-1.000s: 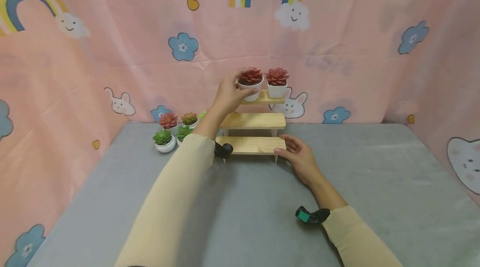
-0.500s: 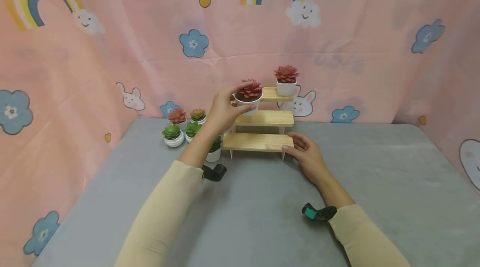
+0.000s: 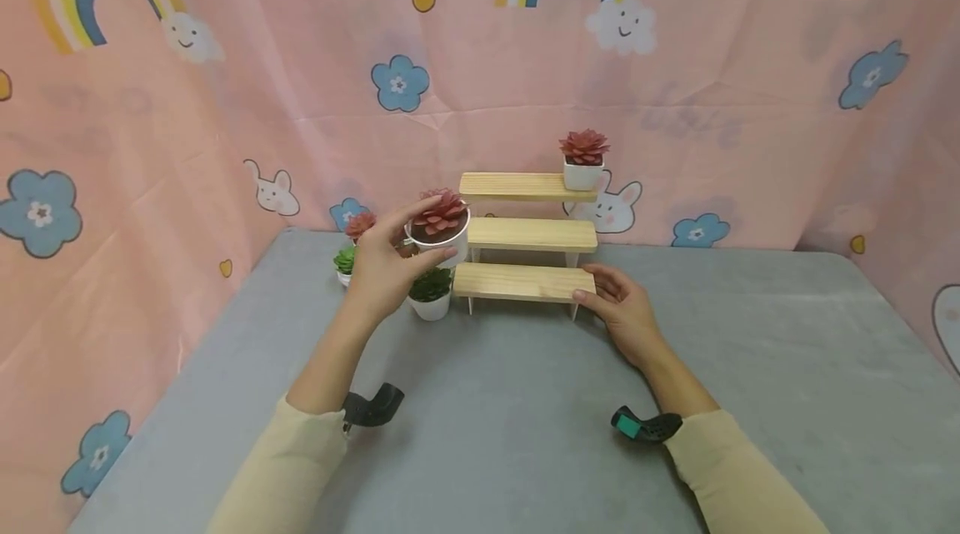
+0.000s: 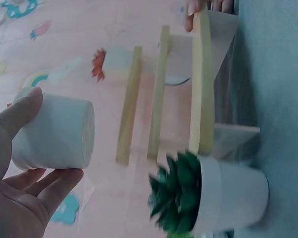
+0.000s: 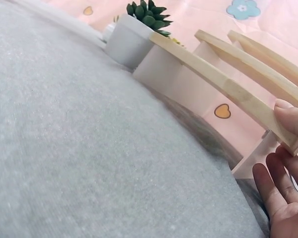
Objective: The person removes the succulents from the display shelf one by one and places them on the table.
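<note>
My left hand [image 3: 382, 267] pinches a potted red succulent [image 3: 440, 222] by its round white pot, raised left of the three-tier wooden stand [image 3: 525, 280]. In the left wrist view the white pot [image 4: 57, 130] lies between thumb and fingers, its base in the air. The right hand [image 3: 626, 309] grips the right end of the stand's lowest shelf, thumb on top, as the right wrist view shows along the shelf [image 5: 228, 89]. Another red succulent [image 3: 584, 159] in a squarish white pot sits at the right end of the top shelf.
A dark green succulent [image 3: 431, 294] in a white pot stands at the stand's lower left corner. Behind my left hand, partly hidden, are a small green succulent [image 3: 345, 260] and a reddish one [image 3: 360, 224]. A pink printed cloth [image 3: 495, 84] hangs behind the grey table [image 3: 510, 434].
My left hand has lifted the red succulent off the top shelf and carried it left and down, past the stand's left side. The right hand keeps its hold on the lowest shelf.
</note>
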`<control>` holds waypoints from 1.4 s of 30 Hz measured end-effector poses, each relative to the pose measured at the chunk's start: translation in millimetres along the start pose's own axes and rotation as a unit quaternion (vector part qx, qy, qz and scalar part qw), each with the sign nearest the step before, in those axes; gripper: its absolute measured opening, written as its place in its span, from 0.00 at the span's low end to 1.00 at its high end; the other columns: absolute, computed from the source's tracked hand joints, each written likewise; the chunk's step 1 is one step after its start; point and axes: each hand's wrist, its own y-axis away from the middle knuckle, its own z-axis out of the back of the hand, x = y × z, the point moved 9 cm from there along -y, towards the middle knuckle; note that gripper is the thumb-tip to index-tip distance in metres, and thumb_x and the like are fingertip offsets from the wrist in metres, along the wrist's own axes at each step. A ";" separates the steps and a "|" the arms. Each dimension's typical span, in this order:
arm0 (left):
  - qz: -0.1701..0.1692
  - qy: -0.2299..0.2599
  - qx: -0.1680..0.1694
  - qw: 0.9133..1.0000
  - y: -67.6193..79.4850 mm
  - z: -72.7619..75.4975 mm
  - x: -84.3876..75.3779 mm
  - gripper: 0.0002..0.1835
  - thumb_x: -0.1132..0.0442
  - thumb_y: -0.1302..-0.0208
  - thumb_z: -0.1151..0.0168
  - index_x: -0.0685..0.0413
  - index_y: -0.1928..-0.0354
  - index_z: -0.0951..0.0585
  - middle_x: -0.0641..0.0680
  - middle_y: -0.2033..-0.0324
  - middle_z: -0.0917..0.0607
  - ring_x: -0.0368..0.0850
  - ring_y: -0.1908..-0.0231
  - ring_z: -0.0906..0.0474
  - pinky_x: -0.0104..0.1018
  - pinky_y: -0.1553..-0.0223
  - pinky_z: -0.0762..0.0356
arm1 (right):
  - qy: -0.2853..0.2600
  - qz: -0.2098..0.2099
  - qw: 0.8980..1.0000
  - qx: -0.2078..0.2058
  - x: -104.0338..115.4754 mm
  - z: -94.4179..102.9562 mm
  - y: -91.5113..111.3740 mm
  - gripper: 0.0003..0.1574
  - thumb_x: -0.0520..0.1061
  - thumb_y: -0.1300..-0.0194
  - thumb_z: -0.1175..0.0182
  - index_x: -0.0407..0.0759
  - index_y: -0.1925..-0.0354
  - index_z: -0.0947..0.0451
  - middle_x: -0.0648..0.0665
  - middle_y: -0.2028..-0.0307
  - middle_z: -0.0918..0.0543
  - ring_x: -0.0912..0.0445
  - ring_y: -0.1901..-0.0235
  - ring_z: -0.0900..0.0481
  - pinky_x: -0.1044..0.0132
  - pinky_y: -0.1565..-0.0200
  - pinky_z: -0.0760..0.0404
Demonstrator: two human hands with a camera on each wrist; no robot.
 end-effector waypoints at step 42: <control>0.121 -0.008 -0.014 0.992 37.2 51.3 133.2 0.36 0.69 0.45 0.24 0.47 0.32 0.23 0.57 0.32 0.23 0.55 0.40 0.20 0.20 0.54 0.18 | 0.016 0.000 1.000 -0.006 -3.2 3.0 -1.0 0.38 0.46 0.32 0.33 0.35 0.30 0.34 0.45 0.38 0.25 0.69 0.46 0.23 0.81 0.49 0.20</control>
